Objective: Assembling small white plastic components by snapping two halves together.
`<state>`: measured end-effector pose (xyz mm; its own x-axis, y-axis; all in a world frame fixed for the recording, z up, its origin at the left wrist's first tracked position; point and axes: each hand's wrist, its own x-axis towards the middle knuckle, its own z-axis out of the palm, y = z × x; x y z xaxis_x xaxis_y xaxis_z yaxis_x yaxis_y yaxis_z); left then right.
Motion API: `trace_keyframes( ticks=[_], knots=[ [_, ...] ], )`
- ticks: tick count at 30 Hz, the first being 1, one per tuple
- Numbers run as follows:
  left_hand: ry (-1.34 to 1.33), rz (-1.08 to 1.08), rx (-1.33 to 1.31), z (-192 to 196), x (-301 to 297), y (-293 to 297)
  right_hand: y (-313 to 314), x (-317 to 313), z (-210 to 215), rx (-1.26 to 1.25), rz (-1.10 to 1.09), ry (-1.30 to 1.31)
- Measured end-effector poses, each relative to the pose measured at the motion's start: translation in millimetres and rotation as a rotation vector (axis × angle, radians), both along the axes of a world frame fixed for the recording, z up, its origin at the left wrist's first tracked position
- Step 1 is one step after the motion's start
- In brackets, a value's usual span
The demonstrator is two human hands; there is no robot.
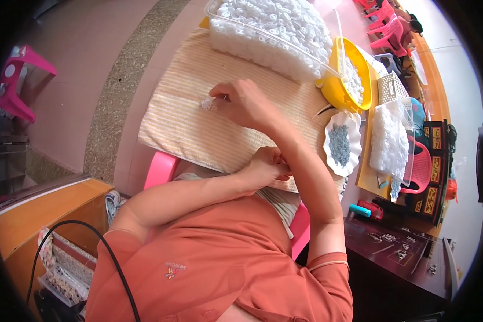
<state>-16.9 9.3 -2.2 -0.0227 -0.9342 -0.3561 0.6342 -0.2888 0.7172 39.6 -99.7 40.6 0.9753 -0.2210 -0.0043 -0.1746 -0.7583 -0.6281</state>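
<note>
My right hand (244, 103) reaches across to the left over a striped beige cloth (172, 107). Its fingers are curled in a pinch at a few small white plastic pieces (207, 103), and a white bit shows at the fingertips. Closer to my body, my left hand (268, 167) is closed, its fingertips partly behind my right forearm; what it holds is hidden. At the cloth's far edge stands a clear bin (268, 40) heaped with similar white pieces. A white wavy-rimmed dish (330, 161) with small grey-blue parts sits right of my right forearm.
Beyond the dish are a yellow basin (327, 94) of white pieces and a clear container (392, 142) of more. A dark table (370, 241) with small metal parts is at the lower right. Pink stools (24, 80) and a wooden cabinet (53, 214) stand to the left.
</note>
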Motion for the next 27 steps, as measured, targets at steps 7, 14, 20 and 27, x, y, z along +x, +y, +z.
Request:
trace_keyframes(
  ticks=[7,14,20,27],
  knots=[
    [0.06,-0.009,0.042,-8.0,-1.6,-2.5,-16.3,-15.0,31.1,-0.189,-0.087,-0.297],
    [0.041,-0.015,0.001,-13.8,-1.7,-1.5,-87.3,-24.7,93.5,-0.609,-0.327,-0.39],
    [0.047,-0.004,-0.002,-13.3,-3.6,-3.1,-157.7,-14.8,77.2,-0.602,-0.306,-0.156],
    [0.12,-0.005,0.007,-11.6,-1.8,-1.7,-182.5,31.3,58.0,-0.771,-0.145,-0.164]
  ],
)
